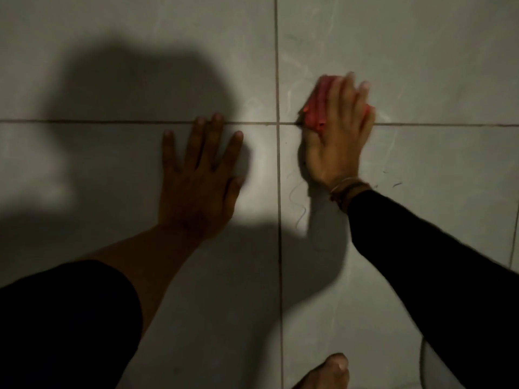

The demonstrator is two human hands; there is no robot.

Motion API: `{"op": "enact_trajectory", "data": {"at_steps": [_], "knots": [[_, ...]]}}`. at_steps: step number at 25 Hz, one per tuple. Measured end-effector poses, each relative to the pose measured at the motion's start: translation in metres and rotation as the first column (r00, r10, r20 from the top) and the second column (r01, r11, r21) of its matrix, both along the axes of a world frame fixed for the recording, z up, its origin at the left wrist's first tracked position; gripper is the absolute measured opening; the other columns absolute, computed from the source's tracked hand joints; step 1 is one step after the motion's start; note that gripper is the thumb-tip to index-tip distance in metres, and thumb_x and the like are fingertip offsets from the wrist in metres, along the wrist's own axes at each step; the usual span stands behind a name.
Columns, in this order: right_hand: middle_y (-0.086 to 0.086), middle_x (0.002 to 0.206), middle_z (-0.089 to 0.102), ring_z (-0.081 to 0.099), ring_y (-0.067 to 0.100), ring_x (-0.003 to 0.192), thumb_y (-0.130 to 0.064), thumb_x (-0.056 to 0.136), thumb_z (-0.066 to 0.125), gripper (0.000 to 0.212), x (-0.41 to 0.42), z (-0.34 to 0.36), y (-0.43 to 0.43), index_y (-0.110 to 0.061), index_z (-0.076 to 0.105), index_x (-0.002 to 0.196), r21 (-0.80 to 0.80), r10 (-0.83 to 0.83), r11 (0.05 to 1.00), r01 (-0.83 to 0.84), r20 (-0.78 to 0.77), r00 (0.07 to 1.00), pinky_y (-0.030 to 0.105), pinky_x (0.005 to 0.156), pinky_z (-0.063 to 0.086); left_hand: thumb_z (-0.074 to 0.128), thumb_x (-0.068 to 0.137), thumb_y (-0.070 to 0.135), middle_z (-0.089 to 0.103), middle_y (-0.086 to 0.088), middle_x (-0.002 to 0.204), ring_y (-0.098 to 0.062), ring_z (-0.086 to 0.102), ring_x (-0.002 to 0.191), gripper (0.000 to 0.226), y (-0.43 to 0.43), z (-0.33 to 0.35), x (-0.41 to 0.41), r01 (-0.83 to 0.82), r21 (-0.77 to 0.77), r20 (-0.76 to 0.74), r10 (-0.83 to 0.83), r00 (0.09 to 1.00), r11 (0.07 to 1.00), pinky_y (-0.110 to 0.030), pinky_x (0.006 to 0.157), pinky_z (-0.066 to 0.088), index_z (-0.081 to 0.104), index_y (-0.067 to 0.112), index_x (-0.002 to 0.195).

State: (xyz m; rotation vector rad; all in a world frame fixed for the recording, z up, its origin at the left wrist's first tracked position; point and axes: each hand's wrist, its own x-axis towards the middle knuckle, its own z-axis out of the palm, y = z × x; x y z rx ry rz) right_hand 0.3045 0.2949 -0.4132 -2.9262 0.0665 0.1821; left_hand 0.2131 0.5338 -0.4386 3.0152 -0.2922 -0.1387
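While blurred, right hand [337, 141] grip released, flat atop red sponge [314, 108]; left hand [199, 181] splayed flat on tile [435, 66]

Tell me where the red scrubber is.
Head view, right of centre: the red scrubber lies under the right hand on the floor tiles, just right of the grout crossing.

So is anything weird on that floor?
Yes. A thin curly strand, like a hair, lies on the tile floor just below the right hand, which presses a red scrubber. Small dark specks lie near its wrist.
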Motion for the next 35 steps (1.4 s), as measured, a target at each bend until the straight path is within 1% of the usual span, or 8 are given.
{"op": "enact_trajectory", "data": {"at_steps": [6, 11, 14, 17, 22, 27, 31, 35], "knots": [[0.021, 0.177, 0.029, 0.027, 0.045, 0.164, -0.041, 0.102, 0.046, 0.074, -0.184, 0.019, 0.006, -0.009, 0.032, 0.168, -0.201, 0.206, 0.947, -0.252, -0.224, 0.953, 0.073, 0.124, 0.033, 0.043, 0.102, 0.047, 0.016, -0.016, 0.183, -0.04, 0.016, 0.17, 0.078, 0.001, 0.005, -0.002, -0.007, -0.03, -0.015, 0.006, 1.0, 1.0, -0.073, 0.129, 0.004, 0.024, 0.025, 0.174], [0.019, 0.181, 0.018, 0.012, 0.043, 0.168, -0.044, 0.094, 0.045, 0.089, -0.029, 0.002, 0.012, -0.008, 0.022, 0.172, -0.053, -0.261, 0.964, 0.26, -0.018, 0.965, 0.069, 0.133, 0.014, 0.038, 0.101, 0.047, 0.014, -0.016, 0.183, -0.042, 0.016, 0.169, 0.078, 0.001, -0.002, -0.005, -0.003, -0.013, 0.009, 0.003, 1.0, 1.0, -0.074, 0.129, 0.005, 0.023, 0.025, 0.174], [0.016, 0.181, 0.02, 0.015, 0.041, 0.168, -0.037, 0.099, 0.046, 0.081, -0.077, -0.016, 0.052, -0.014, 0.022, 0.172, -0.115, 0.109, 0.988, -0.104, 0.038, 0.993, 0.064, 0.136, 0.01, 0.041, 0.1, 0.044, 0.015, -0.015, 0.183, -0.041, 0.016, 0.169, 0.077, 0.0, 0.001, -0.003, -0.014, -0.05, -0.004, 0.014, 1.0, 0.999, -0.074, 0.128, 0.005, 0.025, 0.025, 0.173], [0.011, 0.178, 0.026, 0.024, 0.04, 0.165, -0.043, 0.11, 0.044, 0.067, -0.223, 0.019, 0.037, -0.02, 0.028, 0.171, -0.121, 0.234, 0.957, -0.265, -0.225, 0.946, 0.071, 0.127, 0.026, 0.043, 0.101, 0.043, 0.015, -0.016, 0.183, -0.041, 0.015, 0.17, 0.076, 0.001, 0.002, -0.005, -0.021, -0.043, -0.029, 0.02, 0.999, 0.999, -0.074, 0.129, 0.004, 0.025, 0.024, 0.173], [0.017, 0.181, 0.018, 0.014, 0.041, 0.168, -0.044, 0.093, 0.045, 0.089, -0.14, -0.001, 0.038, -0.011, 0.022, 0.172, -0.093, -0.267, 0.961, 0.261, -0.064, 0.962, 0.063, 0.135, 0.011, 0.035, 0.104, 0.047, 0.008, -0.015, 0.184, -0.041, 0.009, 0.17, 0.076, 0.001, -0.003, -0.004, -0.001, -0.025, -0.024, 0.0, 1.0, 1.0, -0.076, 0.128, 0.004, 0.017, 0.024, 0.174], [0.01, 0.184, 0.01, 0.021, 0.039, 0.166, -0.04, 0.109, 0.038, 0.069, -0.308, 0.011, 0.082, -0.019, 0.022, 0.173, -0.055, 0.245, 0.963, -0.263, -0.224, 0.943, 0.062, 0.135, 0.011, 0.032, 0.105, 0.047, 0.006, -0.016, 0.184, -0.041, 0.007, 0.171, 0.075, 0.004, 0.0, -0.006, -0.005, -0.045, -0.043, 0.003, 0.999, 0.999, -0.077, 0.128, 0.004, 0.016, 0.024, 0.175], [0.03, 0.165, 0.046, 0.05, 0.054, 0.149, -0.035, 0.103, 0.035, 0.068, -0.289, 0.006, -0.005, -0.002, 0.04, 0.162, -0.269, -0.35, 0.914, 0.303, -0.151, 0.924, 0.072, 0.117, 0.043, 0.029, 0.107, 0.049, 0.004, -0.016, 0.184, -0.042, 0.006, 0.17, 0.075, 0.003, 0.0, -0.006, 0.001, -0.053, -0.041, -0.003, 0.999, 0.999, -0.076, 0.128, 0.002, 0.015, 0.024, 0.175], [0.019, 0.182, 0.015, 0.009, 0.041, 0.169, -0.047, 0.094, 0.036, 0.09, -0.195, -0.001, -0.034, -0.007, 0.018, 0.172, -0.105, -0.393, 0.916, 0.387, -0.039, 0.919, 0.06, 0.136, 0.006, 0.03, 0.107, 0.05, 0.004, -0.016, 0.184, -0.043, 0.006, 0.17, 0.074, 0.008, -0.008, -0.004, 0.015, -0.081, -0.015, -0.016, 1.0, 0.997, -0.078, 0.127, 0.004, 0.016, 0.024, 0.175]]}}
